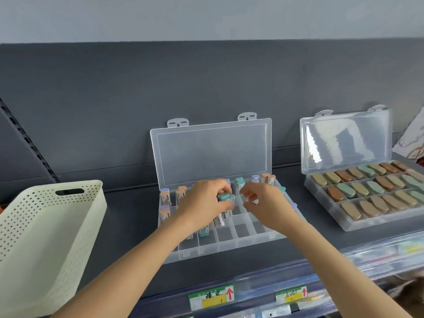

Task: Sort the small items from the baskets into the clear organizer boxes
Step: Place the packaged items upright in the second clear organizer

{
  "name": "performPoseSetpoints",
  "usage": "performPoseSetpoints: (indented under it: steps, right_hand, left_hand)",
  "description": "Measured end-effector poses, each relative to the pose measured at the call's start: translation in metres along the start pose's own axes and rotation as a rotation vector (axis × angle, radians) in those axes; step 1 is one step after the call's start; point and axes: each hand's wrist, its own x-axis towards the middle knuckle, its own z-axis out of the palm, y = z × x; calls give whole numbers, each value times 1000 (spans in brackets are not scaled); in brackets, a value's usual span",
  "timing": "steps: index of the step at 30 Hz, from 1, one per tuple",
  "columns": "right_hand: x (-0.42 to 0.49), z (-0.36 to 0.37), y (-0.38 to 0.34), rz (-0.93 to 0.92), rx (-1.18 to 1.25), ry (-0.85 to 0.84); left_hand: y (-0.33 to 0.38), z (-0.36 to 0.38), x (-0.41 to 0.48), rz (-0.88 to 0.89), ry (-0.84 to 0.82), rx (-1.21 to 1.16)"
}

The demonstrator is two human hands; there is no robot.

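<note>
The cream basket [46, 226] runs off the left edge, the filled organizer box [378, 222] off the right; shelf price labels [212, 297] blur unreadably.

On the shelf [128, 216] the perforated basket [46, 226] stands far left. Right of it, in the middle, lies an organizer box [229, 247], its lid [211, 152] upright behind. Small items [165, 198] stand in its rear and left compartments. Above it the left hand [204, 203] holds several small items, the right hand [263, 203] just beside. Further right lies a second organizer box [358, 226] with oval pieces [346, 190] in three rows. Price labels [212, 297] sit on the shelf's front edge
</note>
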Motion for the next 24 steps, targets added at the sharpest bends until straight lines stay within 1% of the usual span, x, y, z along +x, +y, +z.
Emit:
performPoseSetpoints:
  steps: [4,7,12,16,20,24]
  right_hand:
    - [-5,-5,16,52,91,6]
    - [-7,-10,28,92,124,51]
    - [-12,-16,44,137,145,134]
    - [-15,-19,54,213,191,213]
    - [-19,-21,58,231,230,242]
    - [-20,-18,59,230,230,240]
  left_hand:
    - [-1,13,10,-19,8,-34]
    - [3,24,17,13,2,-17]
    - [21,45,30,68,-18,-54]
    - [27,59,39,62,-71,-66]
    - [13,68,40,24,-188,2]
    - [6,72,38,25,-180,-14]
